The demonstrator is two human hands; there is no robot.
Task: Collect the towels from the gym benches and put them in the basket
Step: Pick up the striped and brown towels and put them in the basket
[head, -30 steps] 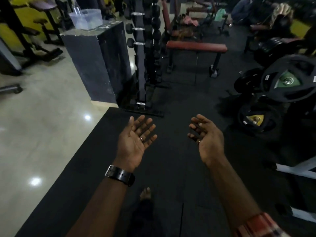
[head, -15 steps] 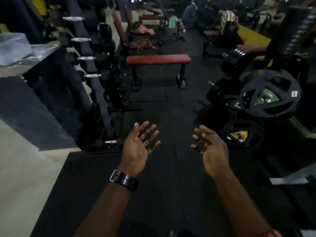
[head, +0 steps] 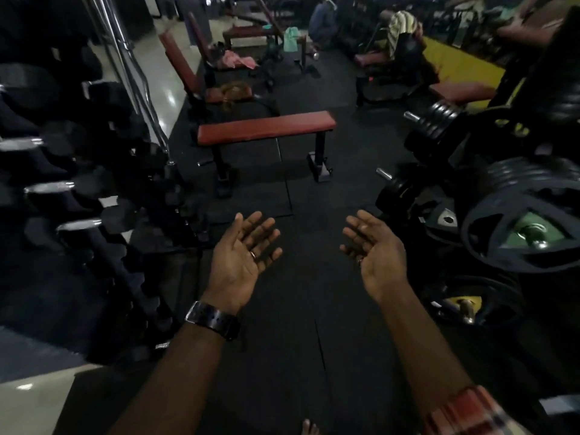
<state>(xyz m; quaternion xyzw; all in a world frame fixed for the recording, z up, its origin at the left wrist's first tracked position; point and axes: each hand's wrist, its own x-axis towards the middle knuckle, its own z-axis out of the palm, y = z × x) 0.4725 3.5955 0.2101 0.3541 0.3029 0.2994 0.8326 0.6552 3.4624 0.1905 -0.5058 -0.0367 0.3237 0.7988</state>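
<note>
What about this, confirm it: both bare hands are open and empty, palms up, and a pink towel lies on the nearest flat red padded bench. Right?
Not quite. In the head view the nearest flat red padded bench has nothing on it; the crumpled pink towel lies on a bench farther back. The rest holds: the left hand and right hand are open and empty, palms up.

Dim gym, black rubber floor | pale glossy tile at 11 o'clock | dumbbell rack at 9 o'clock | flat red bench at 12 o'clock | stacked weight plates at 3 o'clock | yellow wall at 1 o'clock
</note>
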